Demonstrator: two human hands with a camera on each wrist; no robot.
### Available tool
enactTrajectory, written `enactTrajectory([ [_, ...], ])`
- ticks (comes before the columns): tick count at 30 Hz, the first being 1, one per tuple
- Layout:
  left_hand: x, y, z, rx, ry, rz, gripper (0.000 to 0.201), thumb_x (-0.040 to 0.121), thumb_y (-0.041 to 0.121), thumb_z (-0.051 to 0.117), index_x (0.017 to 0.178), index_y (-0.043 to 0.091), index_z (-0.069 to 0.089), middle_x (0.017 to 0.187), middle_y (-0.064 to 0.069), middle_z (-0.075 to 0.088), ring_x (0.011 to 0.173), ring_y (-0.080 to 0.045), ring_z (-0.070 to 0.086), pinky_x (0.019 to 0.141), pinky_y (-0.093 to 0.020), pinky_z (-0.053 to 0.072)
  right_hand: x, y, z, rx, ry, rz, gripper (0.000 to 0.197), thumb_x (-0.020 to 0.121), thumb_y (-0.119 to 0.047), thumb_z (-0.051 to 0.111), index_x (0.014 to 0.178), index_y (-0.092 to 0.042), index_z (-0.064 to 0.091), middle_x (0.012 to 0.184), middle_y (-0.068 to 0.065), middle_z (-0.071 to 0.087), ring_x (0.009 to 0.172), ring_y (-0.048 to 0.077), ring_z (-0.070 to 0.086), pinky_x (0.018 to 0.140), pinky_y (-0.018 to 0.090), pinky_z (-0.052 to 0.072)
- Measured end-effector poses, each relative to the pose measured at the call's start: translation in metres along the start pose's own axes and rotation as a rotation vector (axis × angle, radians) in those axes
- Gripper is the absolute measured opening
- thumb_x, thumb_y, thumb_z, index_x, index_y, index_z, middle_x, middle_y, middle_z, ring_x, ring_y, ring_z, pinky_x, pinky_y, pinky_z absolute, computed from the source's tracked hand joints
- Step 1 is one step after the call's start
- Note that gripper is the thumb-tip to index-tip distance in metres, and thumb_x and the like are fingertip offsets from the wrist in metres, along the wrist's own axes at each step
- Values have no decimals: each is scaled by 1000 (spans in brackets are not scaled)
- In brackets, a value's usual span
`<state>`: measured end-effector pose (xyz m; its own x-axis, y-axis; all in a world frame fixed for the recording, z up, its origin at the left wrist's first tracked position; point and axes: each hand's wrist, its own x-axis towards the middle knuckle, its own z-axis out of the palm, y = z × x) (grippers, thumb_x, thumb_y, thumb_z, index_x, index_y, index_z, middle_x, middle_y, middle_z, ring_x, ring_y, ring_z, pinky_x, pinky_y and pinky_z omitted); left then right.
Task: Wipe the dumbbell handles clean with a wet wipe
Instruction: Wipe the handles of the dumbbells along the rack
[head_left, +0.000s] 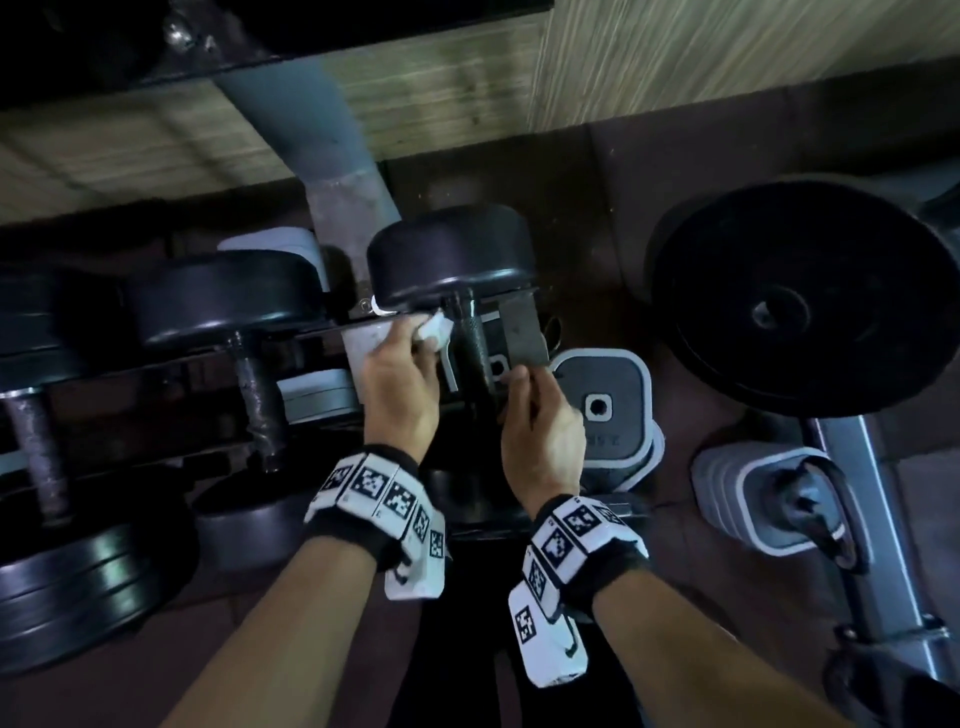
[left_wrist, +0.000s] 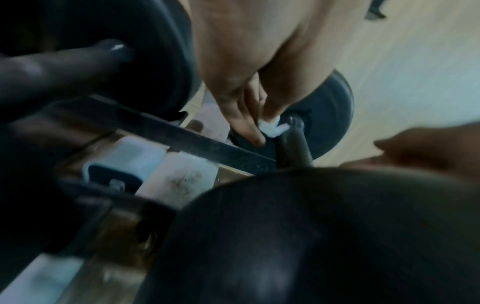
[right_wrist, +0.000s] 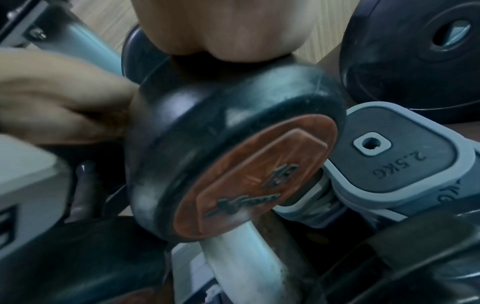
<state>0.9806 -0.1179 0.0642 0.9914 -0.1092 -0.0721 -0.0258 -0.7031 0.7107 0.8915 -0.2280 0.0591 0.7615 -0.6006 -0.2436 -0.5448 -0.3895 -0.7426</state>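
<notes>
The right hand (head_left: 540, 436) perhaps hides its fingers behind the dumbbell handle (head_left: 475, 338).

Wipe held at the handle's far end

A white wipe (left_wrist: 272, 125) is pinched in the left hand (left_wrist: 241, 86), just beside the dark handle (left_wrist: 298, 142). A black bar (left_wrist: 182, 135) is seen below the fingers (left_wrist: 249, 131).

Both forearms bare, no sleeves. Left hand (head_left: 397, 384) bare, no glove or rings seen. Behind its fingers, at the wrist, a black strap (head_left: 358, 525) carrying white rectangular tiles printed with black square fiducial codes; one white block hangs off the strap's inner side. Right hand (head_left: 543, 441) bare too, same black band (head_left: 602, 551) with coded white tiles and a hanging white block.
</notes>
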Motion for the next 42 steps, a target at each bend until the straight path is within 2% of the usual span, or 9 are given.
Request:
enactTrajectory([
  [2,3,5,6,35,-39,78,21,94,0,59,112,1,69,99,-7,72,88,-16,66,86,-8,46,1,0,-2,-1,-10,-24,40,102,-42,37,94,-13,63,74,8,71,68,34,65,56,39,43],
  [5,-13,-1,9,49,-159,22,14,94,-1,58,99,-1,71,91,-10,71,84,-19,63,78,-24,48,0,1,-2,-11,-11,-54,38,99,-41,39,86,-11,59,72,11,69,66,37,63,55,37,38],
  [9,-39,-15,4,39,-402,-71,15,94,4,61,102,3,74,101,-5,73,90,-15,66,74,-7,41,-1,1,-3,-27,-31,-44,33,98,-37,41,80,-14,55,69,10,66,65,36,60,56,33,32],
  [16,20,4,6,51,-136,-58,13,92,0,60,85,-3,71,79,-3,66,76,-20,59,71,-18,38,-2,0,-3,-51,-61,-25,29,99,-32,46,80,-14,57,71,8,66,68,34,59,57,33,30],
  [22,-37,-9,1,47,-448,-123,14,94,2,61,99,3,75,93,-2,70,87,-15,64,68,-8,40,-1,2,-3,-68,-74,-35,30,93,-35,41,81,-14,60,72,7,67,68,33,59,57,32,29],
  [28,32,-17,12,-124,-220,-220,15,92,9,62,97,0,73,97,-15,74,92,-33,69,85,-40,54,0,3,-3,-89,-86,-35,30,93,-35,42,81,-13,59,72,5,66,69,31,58,57,32,27],
  [33,-9,-17,5,-78,-335,-116,14,94,3,62,103,0,73,99,0,70,90,-12,65,77,-6,42,0,3,-4,-80,-93,-46,28,92,-34,43,80,-14,60,72,5,66,69,33,59,57,33,32],
  [37,-26,-25,-3,-94,-465,-128,14,96,15,63,96,9,76,88,3,73,78,-1,63,73,-15,48,0,5,-2,-89,-89,-50,38,88,-42,34,81,-16,61,73,2,67,69,31,60,57,33,35],
  [42,28,-17,11,-155,-219,-191,24,95,4,60,117,-3,68,114,-12,70,104,-17,63,96,-28,48,0,5,-1,-79,-75,-53,29,90,-34,42,76,-13,57,68,1,63,64,30,56,57,32,31],
])
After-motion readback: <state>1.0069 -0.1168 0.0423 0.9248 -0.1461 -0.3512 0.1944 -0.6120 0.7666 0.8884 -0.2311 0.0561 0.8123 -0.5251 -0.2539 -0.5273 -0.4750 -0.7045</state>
